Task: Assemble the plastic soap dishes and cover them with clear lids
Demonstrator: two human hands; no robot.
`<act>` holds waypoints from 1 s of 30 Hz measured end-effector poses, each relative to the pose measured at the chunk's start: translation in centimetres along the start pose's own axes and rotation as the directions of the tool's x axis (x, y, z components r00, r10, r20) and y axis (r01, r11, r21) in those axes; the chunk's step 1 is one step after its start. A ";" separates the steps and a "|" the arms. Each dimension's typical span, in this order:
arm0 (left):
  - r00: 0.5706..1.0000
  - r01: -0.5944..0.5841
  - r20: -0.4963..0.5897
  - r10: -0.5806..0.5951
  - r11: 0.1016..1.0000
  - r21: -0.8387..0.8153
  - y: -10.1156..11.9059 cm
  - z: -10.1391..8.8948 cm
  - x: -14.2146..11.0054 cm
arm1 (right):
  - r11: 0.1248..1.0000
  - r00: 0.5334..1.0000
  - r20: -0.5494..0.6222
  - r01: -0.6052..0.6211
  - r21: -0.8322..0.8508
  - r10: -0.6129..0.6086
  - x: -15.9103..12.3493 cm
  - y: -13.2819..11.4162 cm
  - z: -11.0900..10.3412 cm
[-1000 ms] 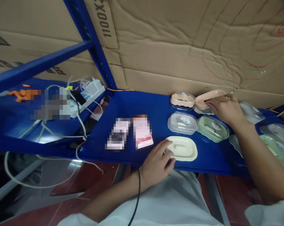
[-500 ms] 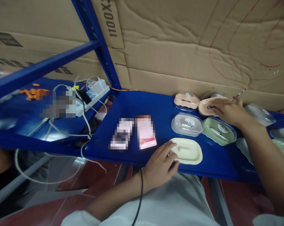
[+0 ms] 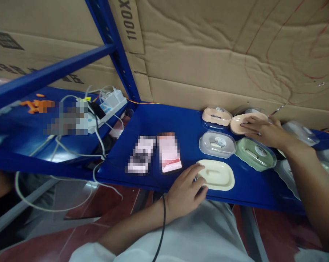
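Cardboard writing: "1100X" in dark print on the cardboard (image 3: 194, 54), beside the blue upright (image 3: 112, 47); dark characters farther left, partly cut off by the blue crossbar (image 3: 52, 72).
Lid stickers: round, on the clear-lidded white box (image 3: 217, 145) and clear-lidded green box (image 3: 255, 154); print too small to read.
Phones: two, blurred out, left of the left hand (image 3: 186, 189); screens unreadable.
Left hand: fingers spread and bent, fingertips at the left edge of the cream tray (image 3: 219, 175), near side of the blue table (image 3: 186, 125).
Right hand (image 3: 268, 133): fingers close together over the peach dish (image 3: 239, 124), a dark spot at their tips; whether they pinch it, cannot tell.
Peach dish: far side, right of the lidded peach box (image 3: 216, 117), beyond the green box.
Changed from the first frame: peach dish, formerly tilted, now lies flatter.
Unchanged: left hand at the cream tray.
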State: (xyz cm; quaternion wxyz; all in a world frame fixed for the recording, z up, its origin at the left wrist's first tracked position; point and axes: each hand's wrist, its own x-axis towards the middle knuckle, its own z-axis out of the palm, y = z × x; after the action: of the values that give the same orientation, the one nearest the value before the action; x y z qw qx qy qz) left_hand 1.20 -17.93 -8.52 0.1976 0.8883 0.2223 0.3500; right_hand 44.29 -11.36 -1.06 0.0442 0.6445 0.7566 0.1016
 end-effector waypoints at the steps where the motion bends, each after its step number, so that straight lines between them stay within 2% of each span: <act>1: 1.000 0.001 -0.002 -0.001 1.000 -0.002 0.0 0.0 0.0 | 1.000 1.000 -0.009 0.014 0.007 -0.014 0.0 0.2 0.2; 6: 1.000 -0.003 -0.005 0.003 1.000 -0.005 -0.1 0.1 -0.1 | 0.998 0.991 -0.125 0.045 0.040 -0.040 -0.2 0.0 0.2; 10: 1.000 -0.005 -0.018 0.005 1.000 0.001 0.0 0.1 0.0 | 0.997 0.970 -0.244 0.039 0.066 -0.021 -0.8 -1.3 -1.4; 13: 1.000 -0.008 -0.022 0.007 1.000 -0.008 0.0 0.1 0.0 | 0.995 0.937 -0.349 0.061 0.085 -0.028 -2.1 -2.9 -2.7; 16: 1.000 0.010 -0.006 -0.010 0.999 -0.031 -0.1 0.0 -0.1 | 0.984 0.905 -0.423 0.110 0.138 -0.042 -4.4 -5.9 -3.5; 18: 0.999 0.046 0.012 -0.046 0.998 -0.047 -0.1 -0.1 -0.2 | 0.974 0.888 -0.458 0.142 0.176 -0.047 -6.3 -8.9 -3.4; 23: 0.986 0.159 0.059 -0.154 0.983 -0.096 0.0 -0.3 -0.5 | 0.924 0.810 -0.586 0.205 0.323 0.025 -10.9 -17.9 -1.5; 25: 0.981 0.190 0.056 -0.185 0.973 -0.132 0.0 -0.4 -0.6 | 0.897 0.783 -0.620 0.241 0.371 0.046 -12.0 -20.6 -0.5; 27: 0.978 0.209 0.040 -0.205 0.964 -0.164 0.0 -0.5 -0.6 | 0.881 0.779 -0.625 0.260 0.395 0.051 -12.5 -22.1 0.2; 30: 0.978 0.210 0.033 -0.207 0.961 -0.178 -0.1 -0.6 -0.6 | 0.866 0.784 -0.618 0.262 0.425 0.066 -12.7 -22.5 0.7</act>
State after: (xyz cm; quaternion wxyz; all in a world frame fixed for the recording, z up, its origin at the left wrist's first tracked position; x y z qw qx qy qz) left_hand 0.36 -18.03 -8.51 0.3148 0.8408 0.2805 0.3395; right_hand 24.78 -27.12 -7.32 -0.3627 0.5239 0.7631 0.1080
